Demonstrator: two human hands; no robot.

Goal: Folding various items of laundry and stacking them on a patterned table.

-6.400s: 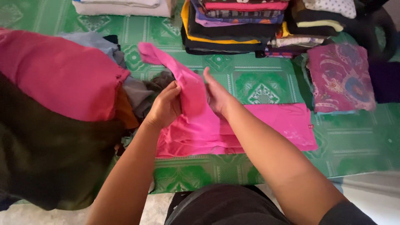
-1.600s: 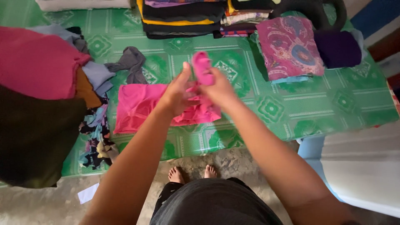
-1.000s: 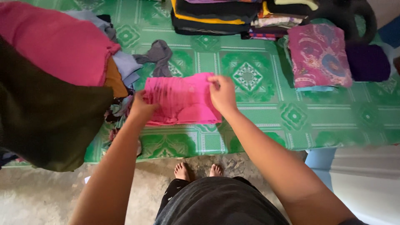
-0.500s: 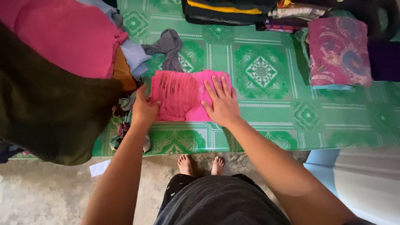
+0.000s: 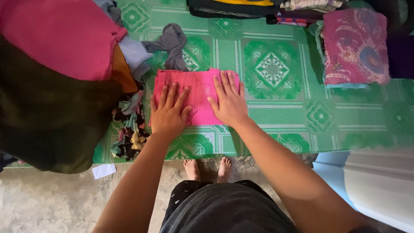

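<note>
The folded pink garment (image 5: 199,92) lies flat on the green patterned mat (image 5: 276,116), with a grey cloth (image 5: 171,41) just behind it and a heap of loose clothes (image 5: 56,77) to its left, while the left hand (image 5: 169,113) and right hand (image 5: 230,102) press on it, palms down, fingers spread, grasping nothing.

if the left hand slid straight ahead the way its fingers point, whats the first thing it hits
The left hand lies flat on the folded pink garment, fingers pointing away and slightly right. Past the garment's far edge, it would likely meet the crumpled grey cloth first.
</note>
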